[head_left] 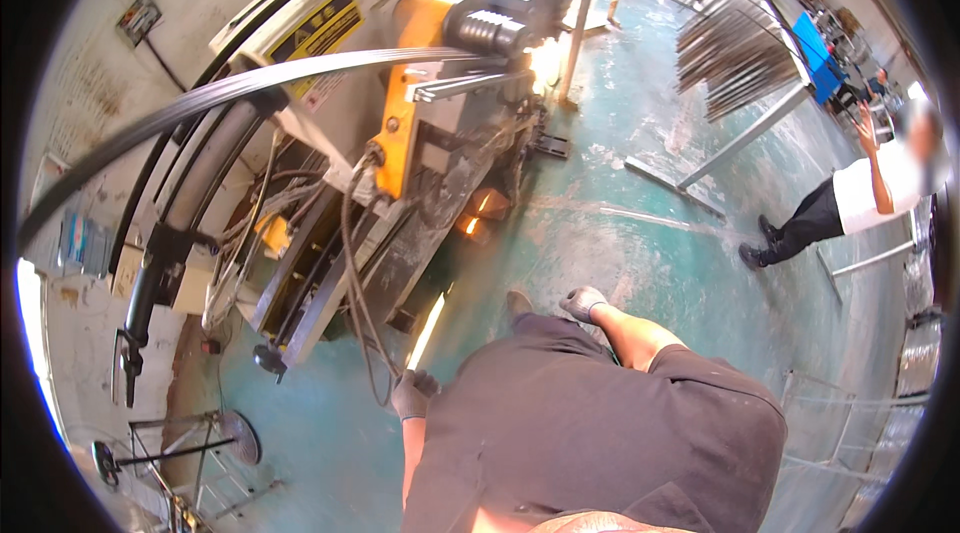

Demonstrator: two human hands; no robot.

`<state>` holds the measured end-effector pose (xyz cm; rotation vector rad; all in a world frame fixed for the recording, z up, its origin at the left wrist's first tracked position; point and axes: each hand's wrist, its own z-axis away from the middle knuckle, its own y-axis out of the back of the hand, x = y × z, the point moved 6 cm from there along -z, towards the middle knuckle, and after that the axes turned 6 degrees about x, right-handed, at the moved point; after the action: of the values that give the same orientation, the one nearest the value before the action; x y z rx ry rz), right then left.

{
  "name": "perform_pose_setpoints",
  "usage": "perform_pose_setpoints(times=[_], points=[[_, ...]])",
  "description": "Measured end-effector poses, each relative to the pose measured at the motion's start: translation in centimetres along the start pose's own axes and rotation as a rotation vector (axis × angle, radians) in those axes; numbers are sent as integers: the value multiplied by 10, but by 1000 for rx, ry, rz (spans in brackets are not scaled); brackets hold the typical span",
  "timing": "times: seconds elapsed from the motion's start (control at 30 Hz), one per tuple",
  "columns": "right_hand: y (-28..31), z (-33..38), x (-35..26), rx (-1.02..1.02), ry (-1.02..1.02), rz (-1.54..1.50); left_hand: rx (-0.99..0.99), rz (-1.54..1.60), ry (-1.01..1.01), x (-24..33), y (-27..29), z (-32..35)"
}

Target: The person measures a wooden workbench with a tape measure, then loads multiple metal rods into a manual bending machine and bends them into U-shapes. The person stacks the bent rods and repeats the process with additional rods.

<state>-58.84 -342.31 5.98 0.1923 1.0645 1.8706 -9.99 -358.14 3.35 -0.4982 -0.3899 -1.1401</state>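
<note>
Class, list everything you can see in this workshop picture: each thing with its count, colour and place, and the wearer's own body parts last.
Sawing machine: one, orange and grey, upper centre.
Long metal bar: one, dark grey, from the machine to the left edge.
Cables: several, black, hanging below the machine.
Rack of metal rods: one, grey, upper right.
Floor: green, worn.
Floor fan: one, dark, lower left.
Co-worker: one, white top, dark trousers, right edge.
Left hand: grey glove, hanging by the cables; whether it holds anything, I cannot tell.
Right hand: grey glove, closed; no object visible.
</note>
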Motion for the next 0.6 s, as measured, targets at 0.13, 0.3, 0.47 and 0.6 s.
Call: perform_pose_setpoints(times=[0.13,0.3,0.47,0.6], points=[[-2,-4,2,19,-13,-48,-59,51,19,10,-13,-1],[2,6,11,-2,-4,-5,-104,-79,-29,31,-44,26],[3,15,37,-11,-88,-49,-235,-312,-184,61,-104,104],[12,18,45,3,-113,-70,-482,-457,-277,86,-153,155]])
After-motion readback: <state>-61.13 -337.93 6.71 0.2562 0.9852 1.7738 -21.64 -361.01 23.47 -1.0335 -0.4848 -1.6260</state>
